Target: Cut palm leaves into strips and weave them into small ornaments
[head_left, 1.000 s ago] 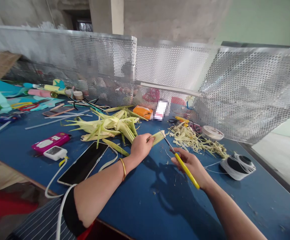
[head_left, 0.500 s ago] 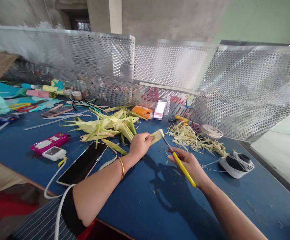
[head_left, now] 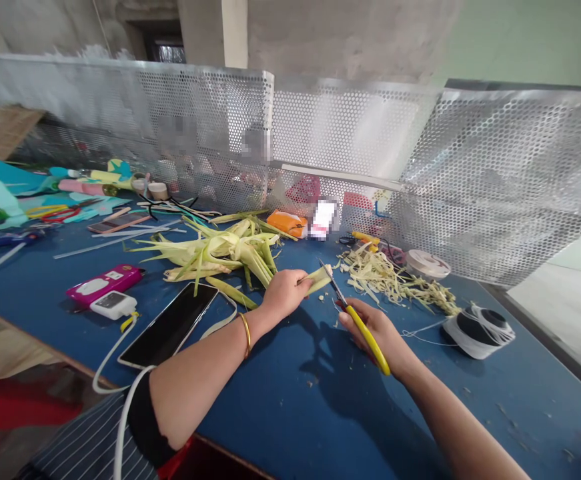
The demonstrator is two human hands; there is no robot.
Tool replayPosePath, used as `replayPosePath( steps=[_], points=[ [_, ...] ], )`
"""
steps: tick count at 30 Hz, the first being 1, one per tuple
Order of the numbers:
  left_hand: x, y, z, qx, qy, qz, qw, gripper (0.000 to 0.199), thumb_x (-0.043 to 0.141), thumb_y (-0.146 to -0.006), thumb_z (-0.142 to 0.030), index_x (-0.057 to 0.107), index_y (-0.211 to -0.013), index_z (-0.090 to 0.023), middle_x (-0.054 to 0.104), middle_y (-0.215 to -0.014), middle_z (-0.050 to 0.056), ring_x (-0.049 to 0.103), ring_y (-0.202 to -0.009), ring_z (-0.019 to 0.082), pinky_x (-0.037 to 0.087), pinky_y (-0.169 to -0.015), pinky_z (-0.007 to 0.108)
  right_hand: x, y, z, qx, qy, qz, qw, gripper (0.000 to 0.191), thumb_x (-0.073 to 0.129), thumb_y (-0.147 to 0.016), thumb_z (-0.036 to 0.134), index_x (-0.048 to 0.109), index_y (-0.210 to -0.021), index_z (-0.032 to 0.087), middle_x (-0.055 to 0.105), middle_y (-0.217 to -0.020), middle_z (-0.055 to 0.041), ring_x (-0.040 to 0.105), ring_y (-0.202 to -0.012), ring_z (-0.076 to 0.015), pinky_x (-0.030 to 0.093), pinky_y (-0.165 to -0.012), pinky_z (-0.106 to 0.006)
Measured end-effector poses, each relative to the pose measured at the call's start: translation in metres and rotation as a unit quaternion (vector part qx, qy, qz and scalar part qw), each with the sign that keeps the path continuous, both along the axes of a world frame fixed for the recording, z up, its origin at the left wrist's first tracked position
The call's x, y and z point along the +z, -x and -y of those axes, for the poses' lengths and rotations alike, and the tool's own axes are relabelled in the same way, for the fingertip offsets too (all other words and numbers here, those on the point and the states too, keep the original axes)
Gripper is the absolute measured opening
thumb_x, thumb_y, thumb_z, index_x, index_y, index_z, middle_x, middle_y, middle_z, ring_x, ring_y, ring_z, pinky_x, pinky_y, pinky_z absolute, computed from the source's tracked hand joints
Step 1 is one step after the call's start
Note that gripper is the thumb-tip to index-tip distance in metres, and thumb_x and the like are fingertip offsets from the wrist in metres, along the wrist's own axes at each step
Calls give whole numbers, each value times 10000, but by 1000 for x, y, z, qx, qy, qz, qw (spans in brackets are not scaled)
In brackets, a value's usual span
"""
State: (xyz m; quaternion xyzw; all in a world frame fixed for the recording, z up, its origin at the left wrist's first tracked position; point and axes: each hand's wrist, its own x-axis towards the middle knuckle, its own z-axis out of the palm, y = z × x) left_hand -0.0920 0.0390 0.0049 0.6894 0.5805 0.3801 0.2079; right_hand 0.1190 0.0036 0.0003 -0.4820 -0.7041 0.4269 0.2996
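Observation:
My left hand (head_left: 286, 295) is closed on a pale green corn husk (head_left: 319, 280), whose cut end points right. In my right hand (head_left: 377, 331) are scissors (head_left: 367, 339) with yellow handles, their blades reaching up to the end of that husk. Behind my left hand lies a heap of corn husks (head_left: 220, 250) with long pointed leaves. A pile of thin husk trimmings (head_left: 385, 277) sits beyond the scissors. Small bits of husk are scattered on the blue table (head_left: 280, 427) beneath my hands.
A phone (head_left: 170, 327) lies left of my left forearm, near a magenta device (head_left: 105, 287) and a white charger (head_left: 113, 305) with a cable. At the right stands a thread spool (head_left: 477, 331). An orange packet (head_left: 287, 223) and a lit phone (head_left: 323, 220) rest before the perforated metal screen (head_left: 340, 127).
The scissor blades sit slightly differently at the husk's end, and a small bit of husk now lies below it. The whole view has shifted slightly.

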Motion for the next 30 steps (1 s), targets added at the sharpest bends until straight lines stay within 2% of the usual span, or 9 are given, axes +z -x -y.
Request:
replayPosePath(
  steps=[8, 11, 15, 18, 21, 24, 26, 29, 30],
  points=[
    [-3, -1, 0, 0, -13, -12, 1000, 371, 535, -873, -335, 466, -539, -189, 481, -520, -37, 428, -547, 118, 225, -553, 266, -11, 2, -5, -46, -3, -3, 999, 503, 638, -766, 637, 676, -920, 160, 357, -501, 73, 297, -404, -69, 216, -381, -211],
    [-2, -1, 1, 5, -17, -18, 1000, 369, 552, -862, -331, 461, -534, -189, 480, -504, -35, 439, -533, 116, 229, -541, 265, -14, -3, -9, -94, -9, -7, 996, 527, 625, -763, 654, 670, -962, 168, 408, -509, 66, 348, -394, -83, 255, -384, -218],
    [8, 5, -2, 27, 61, 101, 993, 332, 515, -891, -354, 554, -609, -183, 583, -552, -20, 492, -449, 99, 311, -499, 240, -12, -20, -22, -184, -37, 58, 981, 518, 648, -740, 616, 656, -1029, 187, 556, -572, 27, 470, -439, -125, 316, -417, -237],
    [21, 14, -6, 90, 119, 305, 941, 230, 520, -887, -310, 627, -738, -171, 682, -707, 14, 573, -478, 97, 361, -455, 217, -4, -29, -25, -167, -15, 110, 980, 479, 704, -694, 550, 662, -998, 183, 602, -588, 16, 486, -480, -127, 326, -448, -234],
    [31, 22, -8, 133, 166, 477, 853, 116, 580, -836, -208, 654, -767, -150, 657, -664, 5, 588, -496, 83, 403, -454, 192, 4, -31, -19, -34, 106, 58, 992, 507, 712, -686, 500, 660, -1067, 169, 655, -655, 4, 501, -487, -109, 350, -464, -226],
    [34, 24, -7, 144, 196, 526, 815, 95, 582, -826, -168, 652, -767, -141, 635, -626, 3, 589, -504, 77, 436, -474, 181, 3, -37, -19, 43, 205, 27, 977, 523, 750, -643, 447, 674, -1078, 166, 695, -702, -12, 559, -521, -119, 385, -477, -223],
    [33, 23, -6, 146, 209, 535, 805, 110, 571, -834, -157, 643, -752, -139, 625, -607, 5, 586, -502, 77, 440, -475, 177, -3, -46, -27, -22, 179, 47, 982, 463, 750, -635, 425, 703, -1006, 151, 689, -666, -15, 567, -526, -131, 396, -480, -231],
    [30, 21, -5, 149, 222, 546, 794, 116, 565, -838, -148, 636, -746, -139, 619, -605, 4, 588, -506, 78, 443, -481, 178, -11, -59, -41, -225, 50, 92, 969, 415, 706, -670, 432, 733, -941, 119, 675, -633, -34, 546, -516, -139, 377, -464, -240],
    [30, 20, -5, 149, 223, 548, 792, 115, 564, -840, -148, 636, -750, -140, 619, -608, 1, 588, -508, 77, 446, -485, 179, -13, -60, -43, -260, 27, 82, 962, 438, 693, -675, 449, 740, -951, 112, 676, -634, -41, 543, -511, -142, 370, -454, -243]
  ],
)
